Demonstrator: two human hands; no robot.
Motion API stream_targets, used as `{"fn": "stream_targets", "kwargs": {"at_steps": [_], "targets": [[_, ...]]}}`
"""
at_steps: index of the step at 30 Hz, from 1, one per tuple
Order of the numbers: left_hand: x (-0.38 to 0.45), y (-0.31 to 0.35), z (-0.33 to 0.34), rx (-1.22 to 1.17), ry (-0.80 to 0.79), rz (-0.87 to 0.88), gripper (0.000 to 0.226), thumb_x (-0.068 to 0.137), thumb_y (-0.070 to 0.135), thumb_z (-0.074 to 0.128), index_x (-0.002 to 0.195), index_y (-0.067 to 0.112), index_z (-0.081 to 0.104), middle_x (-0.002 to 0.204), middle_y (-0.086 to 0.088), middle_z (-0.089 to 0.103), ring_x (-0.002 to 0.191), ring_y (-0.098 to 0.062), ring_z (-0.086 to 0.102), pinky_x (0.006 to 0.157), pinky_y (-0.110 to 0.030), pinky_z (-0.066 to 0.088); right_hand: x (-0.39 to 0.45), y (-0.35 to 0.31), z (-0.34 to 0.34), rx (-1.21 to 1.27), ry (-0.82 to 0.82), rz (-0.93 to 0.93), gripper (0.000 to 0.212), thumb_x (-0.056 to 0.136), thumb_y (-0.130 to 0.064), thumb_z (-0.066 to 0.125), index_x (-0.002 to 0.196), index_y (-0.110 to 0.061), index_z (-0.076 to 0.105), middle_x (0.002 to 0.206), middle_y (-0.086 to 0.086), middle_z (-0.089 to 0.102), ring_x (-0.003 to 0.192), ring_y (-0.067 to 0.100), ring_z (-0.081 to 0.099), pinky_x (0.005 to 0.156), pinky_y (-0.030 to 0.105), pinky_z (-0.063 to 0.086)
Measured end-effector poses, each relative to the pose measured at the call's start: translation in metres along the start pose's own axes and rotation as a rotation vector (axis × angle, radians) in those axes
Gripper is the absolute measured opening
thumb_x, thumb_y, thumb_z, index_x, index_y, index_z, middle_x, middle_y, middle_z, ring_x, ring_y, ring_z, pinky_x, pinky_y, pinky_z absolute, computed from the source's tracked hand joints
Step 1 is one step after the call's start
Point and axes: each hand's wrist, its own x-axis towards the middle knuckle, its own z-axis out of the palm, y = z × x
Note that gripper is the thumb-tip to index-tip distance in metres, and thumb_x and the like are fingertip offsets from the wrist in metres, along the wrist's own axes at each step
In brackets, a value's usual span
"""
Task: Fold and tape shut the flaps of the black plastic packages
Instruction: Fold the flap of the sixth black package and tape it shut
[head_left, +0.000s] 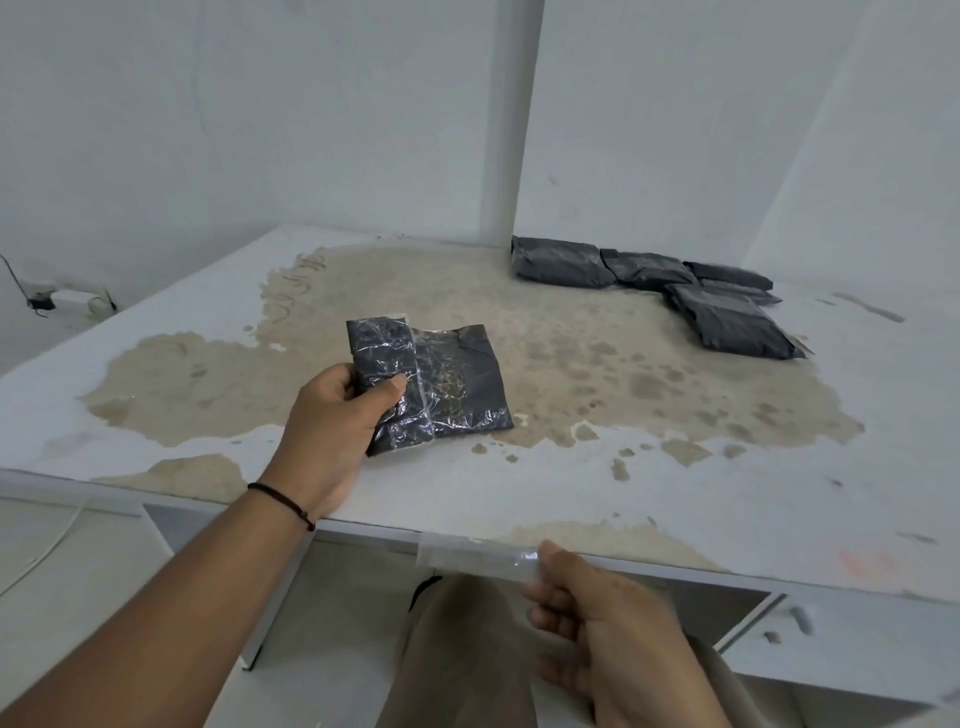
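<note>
A white desk (675, 483) with a large worn tan patch across its middle carries the things. One black package (457, 379), glossy with clear tape, lies near the front centre, and a cluster of sealed black packages (649, 270) sits at the far right against the wall.

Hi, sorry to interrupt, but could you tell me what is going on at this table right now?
A person is sealing black plastic packages with clear tape. The left hand grips one package on the worn white table; that package already has clear tape across it. The right hand pinches a strip of clear tape at the table's near edge, not yet on the package. A group of other black packages lies at the far right by the wall.
</note>
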Motion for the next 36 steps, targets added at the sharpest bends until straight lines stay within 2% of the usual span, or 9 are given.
{"fn": "stream_targets", "kwargs": {"at_steps": [8,11,13,16,20,24,29,33,36], "targets": [[0.001,0.0,0.0,0.005,0.003,-0.002,0.003,0.087,0.01,0.066,0.09,0.01,0.065,0.083,-0.004,0.066,0.07,-0.014,0.06,0.053,-0.021,0.048,-0.008,-0.009,0.002,-0.16,0.041,-0.3,0.04,0.084,-0.022,0.068,0.046,-0.012,0.069,0.059,0.005,0.071,0.055,0.013,0.055,0.057,0.023,0.042],[0.0,0.0,0.0,0.002,0.009,-0.007,0.003,0.086,0.01,0.066,0.089,0.01,0.065,0.083,-0.006,0.067,0.072,-0.017,0.06,0.062,-0.028,0.051,-0.017,-0.016,0.005,-0.317,0.049,-0.435,0.033,0.084,-0.023,0.068,0.053,-0.013,0.069,0.058,0.003,0.068,0.044,0.002,0.049,0.047,0.006,0.04],[-0.001,0.001,0.0,0.0,0.009,-0.013,0.004,0.086,0.01,0.066,0.09,0.01,0.066,0.085,-0.007,0.068,0.075,-0.018,0.062,0.07,-0.033,0.052,-0.022,-0.018,0.008,-0.447,0.041,-0.551,0.029,0.083,-0.027,0.069,0.056,-0.018,0.069,0.059,-0.011,0.066,0.054,-0.005,0.054,0.054,0.004,0.04],[-0.002,0.002,0.0,0.028,0.007,-0.03,0.005,0.087,0.012,0.066,0.092,0.012,0.067,0.085,-0.005,0.068,0.072,-0.016,0.062,0.067,-0.033,0.052,-0.028,-0.018,0.016,-0.692,0.074,-0.929,0.018,0.083,-0.04,0.063,0.07,-0.028,0.065,0.067,-0.027,0.06,0.073,-0.003,0.057,0.064,0.012,0.042],[-0.001,0.008,0.002,0.031,0.008,-0.083,0.01,0.087,0.012,0.066,0.096,0.009,0.066,0.077,-0.001,0.067,0.06,-0.009,0.061,0.058,-0.027,0.047,-0.037,-0.042,0.009,-0.724,0.175,-1.299,0.011,0.076,-0.044,0.056,0.076,-0.033,0.056,0.083,-0.021,0.06,0.069,-0.005,0.056,0.063,0.009,0.039],[-0.002,0.015,0.014,-0.043,-0.112,-0.206,0.019,0.087,0.006,0.064,0.105,0.0,0.063,0.093,-0.012,0.071,0.08,-0.023,0.066,0.07,-0.034,0.054,-0.052,-0.089,-0.014,-0.711,0.221,-1.34,0.016,0.071,-0.05,0.057,0.07,-0.035,0.058,0.088,-0.023,0.061,0.076,-0.019,0.053,0.063,-0.008,0.032],[-0.001,0.021,0.065,0.019,-0.402,-0.353,0.016,0.088,-0.004,0.057,0.104,-0.004,0.061,0.083,-0.013,0.068,0.068,-0.02,0.066,0.059,-0.03,0.055,-0.041,-0.143,-0.051,-0.85,0.046,-1.13,0.047,0.059,-0.074,0.055,0.085,-0.037,0.067,0.08,-0.022,0.069,0.079,0.003,0.063,0.067,0.019,0.046],[0.013,0.016,0.097,0.229,-0.501,-0.325,0.022,0.085,0.006,0.065,0.106,0.003,0.059,0.094,-0.015,0.069,0.085,-0.028,0.067,0.086,-0.05,0.055,-0.018,-0.172,-0.074,-0.919,-0.003,-1.06,0.05,0.058,-0.078,0.06,0.084,-0.036,0.067,0.076,-0.023,0.07,0.072,-0.002,0.064,0.061,0.021,0.048],[0.022,0.013,0.105,0.505,-0.518,-0.164,0.052,0.078,0.027,0.076,0.12,0.02,0.046,0.094,-0.005,0.071,0.082,-0.016,0.071,0.078,-0.031,0.058,0.001,-0.185,-0.085,-0.911,-0.115,-0.934,0.054,0.054,-0.074,0.063,0.081,-0.027,0.067,0.073,-0.008,0.071,0.067,0.014,0.065,0.065,0.021,0.049]]}}
